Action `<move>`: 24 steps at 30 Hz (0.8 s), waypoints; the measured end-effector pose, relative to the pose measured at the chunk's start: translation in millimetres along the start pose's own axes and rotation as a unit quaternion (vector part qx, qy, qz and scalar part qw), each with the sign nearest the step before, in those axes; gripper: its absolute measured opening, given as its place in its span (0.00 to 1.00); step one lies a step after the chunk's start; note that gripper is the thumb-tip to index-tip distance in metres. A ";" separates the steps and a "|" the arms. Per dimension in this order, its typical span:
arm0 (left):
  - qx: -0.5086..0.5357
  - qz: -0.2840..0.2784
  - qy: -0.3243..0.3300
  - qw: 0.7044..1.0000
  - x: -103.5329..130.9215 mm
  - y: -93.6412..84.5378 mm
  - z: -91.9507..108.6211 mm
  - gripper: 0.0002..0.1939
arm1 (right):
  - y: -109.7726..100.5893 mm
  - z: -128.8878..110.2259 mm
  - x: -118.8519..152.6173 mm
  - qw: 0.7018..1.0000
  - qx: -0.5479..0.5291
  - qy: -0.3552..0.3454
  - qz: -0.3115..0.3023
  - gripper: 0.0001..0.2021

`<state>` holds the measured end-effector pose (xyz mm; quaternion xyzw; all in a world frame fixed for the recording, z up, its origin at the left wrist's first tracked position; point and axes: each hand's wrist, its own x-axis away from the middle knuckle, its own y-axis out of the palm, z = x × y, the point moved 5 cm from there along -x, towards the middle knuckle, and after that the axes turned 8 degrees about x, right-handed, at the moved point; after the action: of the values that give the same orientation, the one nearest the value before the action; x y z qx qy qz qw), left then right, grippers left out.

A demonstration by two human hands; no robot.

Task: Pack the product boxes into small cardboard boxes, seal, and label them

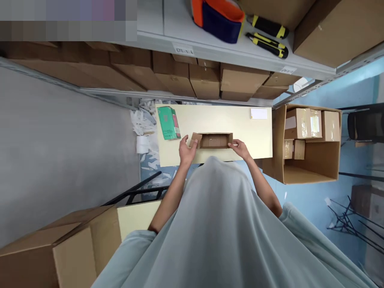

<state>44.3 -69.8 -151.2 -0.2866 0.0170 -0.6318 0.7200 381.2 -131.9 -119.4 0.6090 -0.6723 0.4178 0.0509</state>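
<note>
A small open cardboard box [214, 141] lies on the pale yellow table [216, 118] in front of me, its inside showing. At its left end my left hand [187, 151] grips a raised end flap between thumb and fingers. My right hand [239, 148] pinches the box's right end wall with thumb and fingertips. Left of the box stands a green carton [168, 123] with a pink patch. Near the table's far right corner lies a stack of white labels or paper [259, 114].
Right of the table, a large open carton [312, 172] contains several taped boxes. Above the table, a shelf [210, 48] bears tape rolls [223, 24] and utility knives [268, 38]; boxes fill the level below. White scraps [144, 120] litter the left. Large cartons [75, 244] stand lower left.
</note>
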 end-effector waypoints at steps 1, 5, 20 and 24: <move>0.003 -0.006 -0.008 1.000 1.1 0.8 2.6 0.30 | 1.8 -3.3 -0.4 1.000 0.016 -0.006 -0.011 0.19; 0.050 -0.031 -0.092 0.994 8.8 7.5 4.4 0.29 | 7.2 -19.3 -6.1 0.995 0.067 -0.047 -0.049 0.22; 0.232 0.291 -0.138 0.918 183.1 -75.9 -57.1 0.20 | 73.4 -87.3 19.5 0.931 0.171 -0.216 -0.241 0.25; 0.260 0.355 -0.103 0.892 216.6 -111.6 -73.6 0.16 | 108.5 -107.9 51.7 0.913 0.198 -0.243 -0.262 0.27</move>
<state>-41.0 -302.0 -91.1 -0.1278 -0.1219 -0.2830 0.9427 227.1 -114.6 -74.1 0.8433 -0.3840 0.3536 -0.1281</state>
